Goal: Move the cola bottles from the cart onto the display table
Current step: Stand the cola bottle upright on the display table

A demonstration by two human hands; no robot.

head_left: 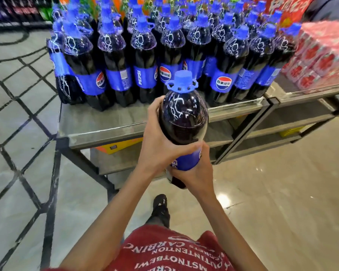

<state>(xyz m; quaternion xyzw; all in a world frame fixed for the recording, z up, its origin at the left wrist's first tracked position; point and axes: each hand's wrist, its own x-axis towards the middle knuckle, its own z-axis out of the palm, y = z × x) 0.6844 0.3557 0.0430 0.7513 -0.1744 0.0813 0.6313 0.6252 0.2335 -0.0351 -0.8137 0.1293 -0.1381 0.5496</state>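
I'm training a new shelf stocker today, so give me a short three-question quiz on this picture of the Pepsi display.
1. True or false: the left hand and right hand both grip one Pepsi bottle.
2. Its cap is: A red, B blue, C green.
3. Fill in: right of the stocked bottles on the display table sit ____ packs.
Key: 1 true; 2 B; 3 red.
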